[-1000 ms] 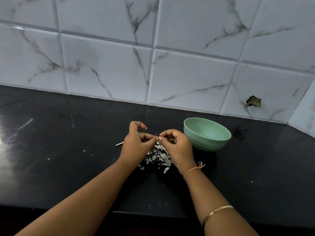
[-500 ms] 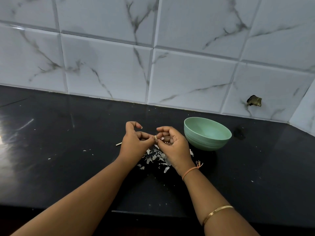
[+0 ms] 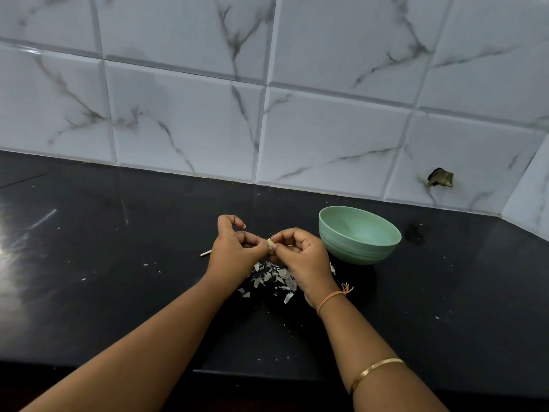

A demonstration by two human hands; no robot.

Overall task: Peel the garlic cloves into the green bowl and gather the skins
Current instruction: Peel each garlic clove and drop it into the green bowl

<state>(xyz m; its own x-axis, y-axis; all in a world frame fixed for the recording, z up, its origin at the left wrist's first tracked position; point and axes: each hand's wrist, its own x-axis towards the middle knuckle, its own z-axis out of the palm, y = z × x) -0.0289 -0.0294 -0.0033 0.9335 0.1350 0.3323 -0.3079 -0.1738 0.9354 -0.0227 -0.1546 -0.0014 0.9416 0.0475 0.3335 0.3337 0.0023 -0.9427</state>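
A small pale garlic clove [image 3: 269, 243] is pinched between the fingertips of both hands above the black counter. My left hand [image 3: 236, 251] holds it from the left and my right hand [image 3: 303, 257] from the right. Under the hands lies a loose pile of white garlic skins [image 3: 271, 278], partly hidden by my right hand. The green bowl [image 3: 359, 234] stands just right of my right hand; the part of its inside that I see holds nothing.
A thin pale stalk piece [image 3: 205, 253] lies left of my left hand. Small skin flecks [image 3: 84, 279] dot the black counter [image 3: 118, 292]. The marble-tiled wall [image 3: 267, 114] rises behind, with a broken hole [image 3: 440, 177] at the right. The counter's front edge runs near the bottom.
Both hands stay together at the clove with only small finger movements; the right fingers have opened and shut on it again. The bowl and skins have not moved.
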